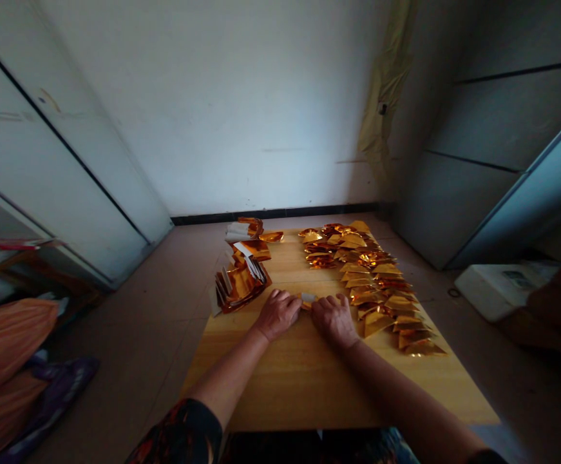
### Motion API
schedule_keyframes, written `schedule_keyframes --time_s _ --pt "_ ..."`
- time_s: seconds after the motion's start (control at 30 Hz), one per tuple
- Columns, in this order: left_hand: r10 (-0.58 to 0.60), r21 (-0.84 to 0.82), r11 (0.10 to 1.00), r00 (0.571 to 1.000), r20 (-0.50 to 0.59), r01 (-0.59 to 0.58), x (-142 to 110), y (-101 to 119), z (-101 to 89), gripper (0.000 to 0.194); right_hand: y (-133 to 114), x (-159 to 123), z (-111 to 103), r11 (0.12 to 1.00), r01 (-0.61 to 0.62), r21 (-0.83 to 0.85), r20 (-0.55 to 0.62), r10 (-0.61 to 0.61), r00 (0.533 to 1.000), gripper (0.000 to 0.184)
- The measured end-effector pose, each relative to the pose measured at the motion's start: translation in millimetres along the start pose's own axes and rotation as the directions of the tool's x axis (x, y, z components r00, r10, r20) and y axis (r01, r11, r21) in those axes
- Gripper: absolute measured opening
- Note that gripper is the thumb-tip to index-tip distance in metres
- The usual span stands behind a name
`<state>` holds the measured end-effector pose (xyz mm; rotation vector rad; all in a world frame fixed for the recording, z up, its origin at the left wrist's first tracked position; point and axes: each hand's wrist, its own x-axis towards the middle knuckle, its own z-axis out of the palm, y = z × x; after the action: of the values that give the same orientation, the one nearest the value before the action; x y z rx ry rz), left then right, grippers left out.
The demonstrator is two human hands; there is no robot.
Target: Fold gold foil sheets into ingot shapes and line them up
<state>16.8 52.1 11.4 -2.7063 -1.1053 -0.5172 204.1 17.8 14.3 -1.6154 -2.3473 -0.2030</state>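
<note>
1. A small folded piece of shiny gold paper with a pale grey patch [308, 298] is between the two hands, at or just above the middle of a light-brown wooden tabletop [270, 386].
2. The left hand [280, 314] has its fingers bent inward, pinching the left end of that piece; its thumb is mostly hidden.
3. The right hand [334, 319] curls its fingers over the right end, pinching it too; I cannot tell where its thumb presses.
4. Just beyond the left hand, near the table's left edge, a fanned stack of gold foil sheets with whitish backs [244, 283] closes off that side.
5. Behind this stack are a smaller bundle of gold-and-white sheets [244, 229] at the far left corner and a single boat-shaped gold foil piece [272, 237] beside it.
6. To the right, many folded, pointed gold foil pieces [381, 283] crowd together in overlapping rows along the right edge; the nearest lie close to the right hand, limiting room on that side.
7. Past the table, a plain white wall [261, 116] rises above a black skirting strip [270, 216].
8. An orange plastic bag [9, 348] sits low on the left; a white box [493, 290] stands on the floor to the right, near a tall grey cabinet [487, 135].
</note>
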Motion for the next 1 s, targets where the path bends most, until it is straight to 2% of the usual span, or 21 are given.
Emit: schedule_keyframes --time_s 0.17,0.27,0.47,0.57,0.67,0.8,0.93,1.0 --pt "-0.087 -0.021 0.996 0.996 -0.037 0.086 -3.4 3.7 2.1 0.02 0.2 1.5 0.3 0.991 -0.091 0.097 0.066 0.085 0.994 0.022" --pt "-0.128 -0.098 0.988 0.99 -0.057 0.122 -3.2 3.5 7.0 0.019 2.6 2.7 0.1 0.986 -0.112 0.12 0.1 0.1 0.99 0.021" --pt "-0.229 -0.285 0.94 0.966 -0.123 0.186 -2.6 2.7 16.1 0.016 13.3 8.5 -8.1 0.985 -0.086 0.15 0.199 0.055 0.978 0.024" --pt "-0.315 -0.37 0.891 0.945 -0.092 0.262 -1.8 2.0 19.2 0.018 16.2 13.1 -8.2 0.969 -0.141 0.205 0.253 0.087 0.964 0.025" --pt "-0.41 -0.421 0.832 0.911 -0.031 0.361 1.8 1.1 20.5 0.021 15.0 17.6 -5.3 0.955 -0.214 0.204 0.281 0.153 0.948 0.025" --pt "-0.534 -0.441 0.745 0.844 0.056 0.501 9.1 2.8 19.2 0.027 10.5 20.2 -3.1 0.955 -0.261 0.14 0.284 0.214 0.935 0.024" --pt "-0.617 -0.397 0.69 0.779 0.113 0.605 14.6 7.0 17.1 0.02 7.3 20.3 -4.3 0.954 -0.284 0.098 0.257 0.251 0.933 0.021" --pt "-0.629 -0.374 0.687 0.767 0.123 0.623 16.3 8.8 16.1 0.016 6.5 20.9 -5.4 0.953 -0.293 0.078 0.254 0.265 0.93 0.019"
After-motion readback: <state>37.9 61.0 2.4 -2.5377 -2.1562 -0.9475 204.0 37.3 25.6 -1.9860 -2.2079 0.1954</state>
